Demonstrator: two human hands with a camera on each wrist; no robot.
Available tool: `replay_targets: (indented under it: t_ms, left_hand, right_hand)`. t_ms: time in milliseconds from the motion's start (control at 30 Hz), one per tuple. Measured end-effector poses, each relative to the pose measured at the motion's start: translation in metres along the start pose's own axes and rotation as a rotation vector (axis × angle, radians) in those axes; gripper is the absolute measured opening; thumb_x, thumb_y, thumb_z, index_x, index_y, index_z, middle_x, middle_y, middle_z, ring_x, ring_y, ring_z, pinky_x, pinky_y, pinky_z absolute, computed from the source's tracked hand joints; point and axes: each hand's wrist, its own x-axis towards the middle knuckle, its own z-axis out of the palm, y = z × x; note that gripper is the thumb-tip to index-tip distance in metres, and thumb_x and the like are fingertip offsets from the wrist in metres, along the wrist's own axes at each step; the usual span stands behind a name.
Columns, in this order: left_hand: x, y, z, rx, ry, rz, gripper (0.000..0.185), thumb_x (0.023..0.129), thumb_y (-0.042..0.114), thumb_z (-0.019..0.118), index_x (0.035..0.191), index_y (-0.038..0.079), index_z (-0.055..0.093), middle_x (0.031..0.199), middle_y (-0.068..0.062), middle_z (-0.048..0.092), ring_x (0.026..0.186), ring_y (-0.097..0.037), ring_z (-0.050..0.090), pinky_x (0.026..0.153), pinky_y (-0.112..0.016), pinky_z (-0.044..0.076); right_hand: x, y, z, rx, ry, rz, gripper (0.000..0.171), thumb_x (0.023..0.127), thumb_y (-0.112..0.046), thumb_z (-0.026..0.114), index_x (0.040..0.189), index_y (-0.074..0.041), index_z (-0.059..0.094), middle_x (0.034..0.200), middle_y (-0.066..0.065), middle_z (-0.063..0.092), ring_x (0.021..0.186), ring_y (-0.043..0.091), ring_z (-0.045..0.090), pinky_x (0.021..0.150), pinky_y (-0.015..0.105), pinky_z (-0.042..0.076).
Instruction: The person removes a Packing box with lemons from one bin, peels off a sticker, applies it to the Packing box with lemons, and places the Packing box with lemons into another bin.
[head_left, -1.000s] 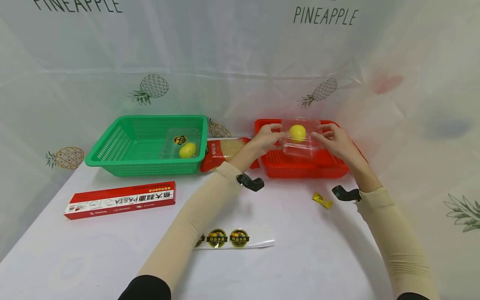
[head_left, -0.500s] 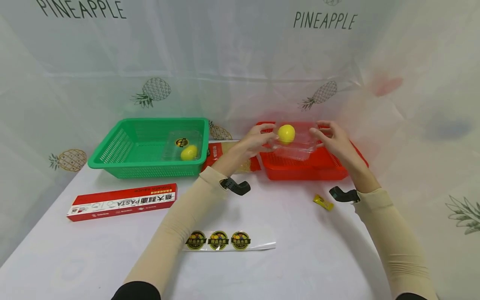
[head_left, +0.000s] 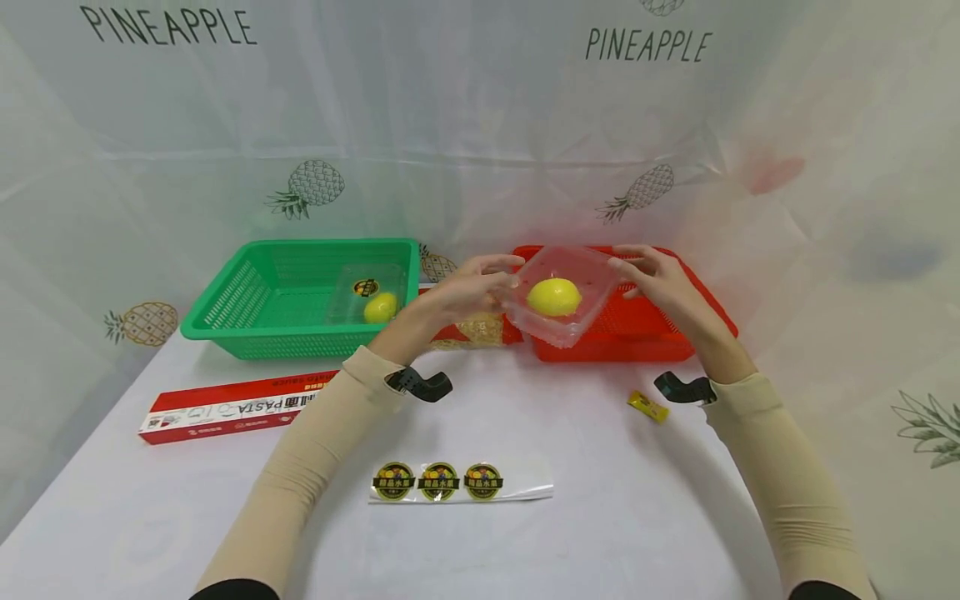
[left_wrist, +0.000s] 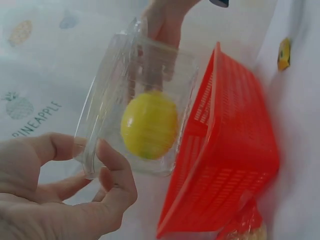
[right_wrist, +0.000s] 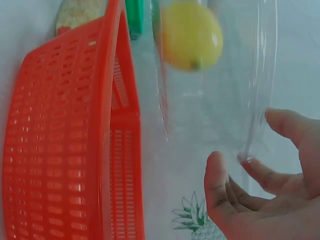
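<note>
A clear plastic fruit box (head_left: 592, 271) with a yellow lemon (head_left: 554, 297) inside is held in the air, tilted, over the left front of the red basket (head_left: 637, 343). My left hand (left_wrist: 75, 190) pinches its rim between thumb and fingers. At the opposite corner my right hand (right_wrist: 280, 180) holds the rim lightly with its fingertips; the clear plastic makes the exact contact hard to see. Inside the green basket (head_left: 247, 325) lies another clear box (head_left: 345, 304), bearing a round black-and-gold sticker (head_left: 365, 287) and containing a lemon (head_left: 381, 307).
A strip of round stickers (head_left: 517, 490) lies at the front of the white table. A red pasta box (head_left: 240, 408) is at the left, partly behind my left forearm. Between the baskets rests a red bag (head_left: 480, 329). A yellow wrapped candy (head_left: 648, 407) lies at the right.
Both hands have carried the box left and toward me, the left hand travelling farther. The box has tilted, and its lemon has shifted left and down with it.
</note>
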Motion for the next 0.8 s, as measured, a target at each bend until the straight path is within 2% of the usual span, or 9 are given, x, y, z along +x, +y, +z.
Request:
replay_targets:
  t_ms: [100, 200, 333, 433, 533, 600, 800]
  left_hand:
    - [-0.011, 0.0, -0.008, 0.042, -0.013, 0.007, 0.042, 0.101, 0.012, 0.052, 0.142, 0.017, 0.049, 0.133, -0.008, 0.052, 0.099, -0.023, 0.056, 0.077, -0.03, 0.055]
    - [-0.021, 0.0, -0.014, 0.076, -0.012, 0.019, 0.041, 0.101, 0.012, 0.051, 0.142, 0.017, 0.05, 0.129, -0.009, 0.054, 0.108, -0.026, 0.055, 0.08, -0.031, 0.055]
    - [-0.032, 0.001, -0.022, 0.088, 0.012, 0.026, 0.04, 0.099, 0.011, 0.051, 0.139, 0.016, 0.054, 0.119, -0.013, 0.057, 0.103, -0.026, 0.055, 0.079, -0.033, 0.055]
    - [-0.039, 0.0, -0.028, 0.081, 0.023, 0.034, 0.04, 0.099, 0.009, 0.052, 0.139, 0.014, 0.054, 0.118, -0.013, 0.055, 0.098, -0.024, 0.053, 0.077, -0.032, 0.055]
    - [-0.046, -0.002, -0.033, 0.079, 0.022, 0.043, 0.041, 0.099, 0.008, 0.052, 0.139, 0.011, 0.054, 0.126, -0.008, 0.052, 0.095, -0.022, 0.05, 0.072, -0.029, 0.054]
    - [-0.052, -0.004, -0.037, 0.086, 0.011, 0.05, 0.042, 0.098, 0.007, 0.051, 0.14, 0.009, 0.053, 0.132, -0.011, 0.05, 0.092, -0.022, 0.051, 0.07, -0.027, 0.054]
    - [-0.072, -0.013, -0.046, 0.104, -0.014, 0.057, 0.04, 0.099, 0.006, 0.05, 0.14, 0.01, 0.054, 0.143, -0.009, 0.05, 0.09, -0.024, 0.064, 0.073, -0.028, 0.059]
  right_hand:
    - [-0.002, -0.005, 0.002, 0.013, -0.035, -0.013, 0.059, 0.093, -0.057, 0.056, 0.143, -0.027, 0.048, 0.133, 0.002, 0.058, 0.103, 0.031, 0.062, 0.093, 0.039, 0.053]
    - [-0.005, -0.011, 0.005, 0.018, -0.07, -0.032, 0.054, 0.092, -0.057, 0.057, 0.138, -0.028, 0.053, 0.128, 0.0, 0.061, 0.1, 0.032, 0.062, 0.089, 0.035, 0.055]
    - [-0.008, -0.018, 0.01, 0.004, -0.102, -0.067, 0.05, 0.092, -0.055, 0.059, 0.136, -0.03, 0.055, 0.128, -0.001, 0.061, 0.091, 0.028, 0.064, 0.082, 0.027, 0.056]
    - [-0.009, -0.023, 0.014, -0.002, -0.129, -0.091, 0.048, 0.093, -0.054, 0.059, 0.135, -0.031, 0.056, 0.129, -0.003, 0.06, 0.086, 0.026, 0.064, 0.082, 0.027, 0.055]
    - [-0.011, -0.026, 0.02, 0.004, -0.159, -0.097, 0.046, 0.093, -0.052, 0.059, 0.134, -0.031, 0.057, 0.126, -0.002, 0.061, 0.084, 0.026, 0.064, 0.083, 0.03, 0.054]
    - [-0.012, -0.028, 0.024, 0.012, -0.174, -0.089, 0.046, 0.093, -0.052, 0.059, 0.134, -0.031, 0.056, 0.122, 0.0, 0.062, 0.084, 0.026, 0.063, 0.083, 0.032, 0.054]
    - [-0.019, -0.032, 0.042, 0.044, -0.219, -0.093, 0.05, 0.092, -0.048, 0.063, 0.138, -0.033, 0.051, 0.12, 0.002, 0.064, 0.105, 0.022, 0.059, 0.092, 0.038, 0.05]
